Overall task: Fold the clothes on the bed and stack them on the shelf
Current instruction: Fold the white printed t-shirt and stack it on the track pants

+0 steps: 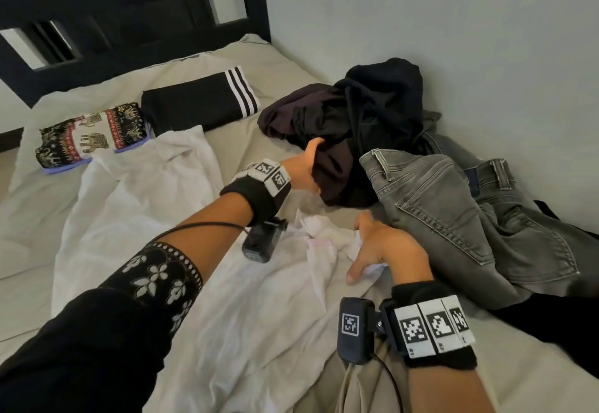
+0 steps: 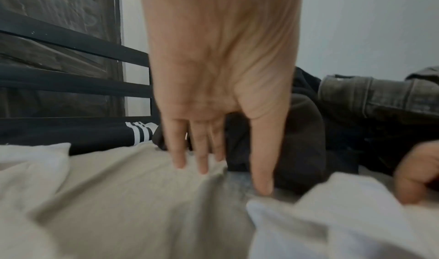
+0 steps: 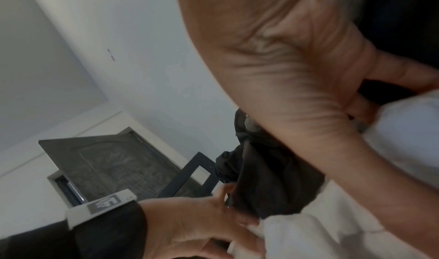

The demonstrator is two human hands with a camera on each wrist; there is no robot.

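Here, the head view shows the whole bed [image 1: 265,65]. A white garment [image 1: 155,218] lies spread in the middle. At 10 o'clock sit two folded things: an elephant-print cloth [image 1: 90,134] and black pants with white stripes [image 1: 197,101]. At 2 o'clock is a heap of dark clothes [image 1: 366,114], with gray jeans [image 1: 453,211] at 3 o'clock.

The left hand [image 1: 301,169] reaches to the dark heap. The left wrist view shows what the head view hides: its fingers [image 2: 178,142] are straight and point down at the sheet, holding nothing.

The right hand [image 1: 385,250] grips a bunch of the white garment. The right wrist view shows its fingers [image 3: 403,75] curled round the white cloth.

The wristbands have black and white square codes, but no words can be read.
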